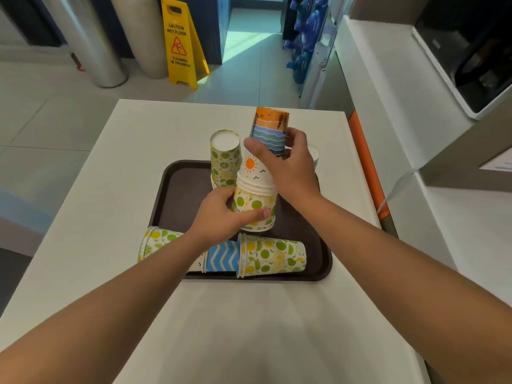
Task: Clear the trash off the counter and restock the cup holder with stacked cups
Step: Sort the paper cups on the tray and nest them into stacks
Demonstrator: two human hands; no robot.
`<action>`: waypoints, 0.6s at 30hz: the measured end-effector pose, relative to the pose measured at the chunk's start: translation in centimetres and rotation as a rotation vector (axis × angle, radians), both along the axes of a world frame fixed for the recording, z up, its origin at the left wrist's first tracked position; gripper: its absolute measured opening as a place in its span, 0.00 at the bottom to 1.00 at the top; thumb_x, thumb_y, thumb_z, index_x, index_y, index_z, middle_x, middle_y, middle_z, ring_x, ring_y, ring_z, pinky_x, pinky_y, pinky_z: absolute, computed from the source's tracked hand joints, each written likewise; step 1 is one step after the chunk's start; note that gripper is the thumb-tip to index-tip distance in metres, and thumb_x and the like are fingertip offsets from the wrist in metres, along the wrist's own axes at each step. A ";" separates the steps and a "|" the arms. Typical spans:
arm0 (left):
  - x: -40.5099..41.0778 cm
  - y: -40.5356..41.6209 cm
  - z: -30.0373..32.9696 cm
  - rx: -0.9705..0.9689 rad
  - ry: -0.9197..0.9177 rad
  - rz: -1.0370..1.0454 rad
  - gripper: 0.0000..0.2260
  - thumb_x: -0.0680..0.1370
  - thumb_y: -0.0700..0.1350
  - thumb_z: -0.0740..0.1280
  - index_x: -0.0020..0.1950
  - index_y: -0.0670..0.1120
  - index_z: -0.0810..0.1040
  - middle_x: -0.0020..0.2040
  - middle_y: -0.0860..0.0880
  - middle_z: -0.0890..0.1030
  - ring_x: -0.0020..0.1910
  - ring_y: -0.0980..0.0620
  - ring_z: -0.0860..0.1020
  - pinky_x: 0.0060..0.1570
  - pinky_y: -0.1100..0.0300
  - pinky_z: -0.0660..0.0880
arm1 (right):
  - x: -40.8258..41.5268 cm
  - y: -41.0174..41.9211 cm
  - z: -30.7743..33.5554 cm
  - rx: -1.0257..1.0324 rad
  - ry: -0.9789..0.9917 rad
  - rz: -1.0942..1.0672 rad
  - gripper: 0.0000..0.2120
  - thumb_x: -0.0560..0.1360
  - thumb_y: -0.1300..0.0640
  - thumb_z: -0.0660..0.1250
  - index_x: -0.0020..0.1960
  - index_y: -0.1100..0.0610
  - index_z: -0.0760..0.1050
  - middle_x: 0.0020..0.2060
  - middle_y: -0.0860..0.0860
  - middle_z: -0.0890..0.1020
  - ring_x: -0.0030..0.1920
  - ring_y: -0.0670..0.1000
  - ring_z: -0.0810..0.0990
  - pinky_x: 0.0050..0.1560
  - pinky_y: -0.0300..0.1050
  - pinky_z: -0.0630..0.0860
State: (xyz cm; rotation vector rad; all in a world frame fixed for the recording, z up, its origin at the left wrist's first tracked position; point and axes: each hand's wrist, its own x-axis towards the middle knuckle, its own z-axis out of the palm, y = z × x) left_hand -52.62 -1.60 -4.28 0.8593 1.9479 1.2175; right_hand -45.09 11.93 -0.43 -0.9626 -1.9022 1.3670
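A dark brown tray (pixel 177 195) lies on the white counter (pixel 105 195). My left hand (pixel 221 214) grips the lemon-patterned base of an upside-down cup stack (pixel 255 203) at the tray's middle. My right hand (pixel 285 164) holds the orange-and-blue beach-patterned cup (pixel 270 128) at the top of that stack, above a white cup with a sun (pixel 253 169). Another upside-down lemon cup (pixel 225 159) stands at the tray's back. At the front edge several cups lie on their sides: a lemon one (pixel 273 257), a blue zigzag one (pixel 223 256) and a lemon one (pixel 156 241) hanging over the tray's left rim.
A yellow wet-floor sign (pixel 181 42) and two tall cylinders (pixel 94 45) stand on the tiled floor beyond the counter. Blue water bottles (pixel 304 37) sit in a rack at the back. A white side counter with a dark machine (pixel 476 56) runs along the right.
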 end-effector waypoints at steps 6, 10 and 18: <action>0.1 0.1 0.2 -0.017 -0.003 -0.054 0.14 0.68 0.53 0.80 0.50 0.53 0.83 0.45 0.58 0.86 0.45 0.62 0.83 0.49 0.61 0.81 | -0.4 0.6 -0.3 0.020 -0.046 -0.032 0.24 0.65 0.43 0.78 0.55 0.52 0.76 0.45 0.44 0.83 0.43 0.39 0.81 0.37 0.26 0.75; -0.3 -0.6 -0.1 -0.048 -0.011 -0.061 0.15 0.67 0.55 0.80 0.51 0.55 0.83 0.46 0.58 0.86 0.46 0.61 0.83 0.49 0.60 0.80 | -0.7 0.5 -0.5 -0.003 -0.060 -0.055 0.22 0.65 0.43 0.78 0.53 0.53 0.77 0.45 0.46 0.84 0.43 0.42 0.83 0.41 0.31 0.78; -1.4 -2.5 -0.2 -0.108 0.051 -0.087 0.11 0.68 0.52 0.80 0.46 0.57 0.81 0.42 0.61 0.79 0.40 0.73 0.77 0.37 0.75 0.73 | -2.1 1.6 1.0 0.017 -0.035 -0.134 0.20 0.65 0.44 0.78 0.50 0.54 0.80 0.43 0.48 0.85 0.42 0.45 0.84 0.45 0.43 0.82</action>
